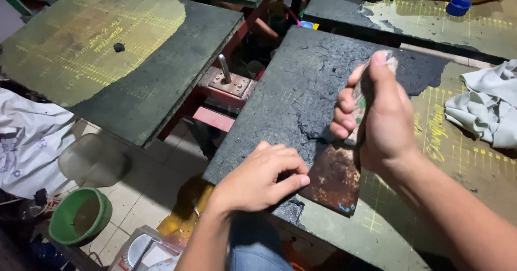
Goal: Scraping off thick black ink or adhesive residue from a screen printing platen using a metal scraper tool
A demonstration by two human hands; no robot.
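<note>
Left hand (262, 176) loosely curled, fingertips pressing the bench (301, 88) edge, holding nothing. Just right of it, the rusty scraper blade (334, 179) lies flat on the black crusted coating. Right hand (377, 112) is wrapped tight round the scraper handle – mostly hidden. Further right: grey rag (484, 109). Far beyond: blue cap (458, 6), yellow container cut off. Green bucket (81, 216) on the floor, left.

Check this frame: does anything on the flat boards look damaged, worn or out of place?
Yes. The black coating on the board under the hands is cracked and peeled away in ragged edges, baring the green surface. The right hand grips a rusty scraper there; the left hand rests beside it. A crumpled grey cloth lies on the right.
</note>
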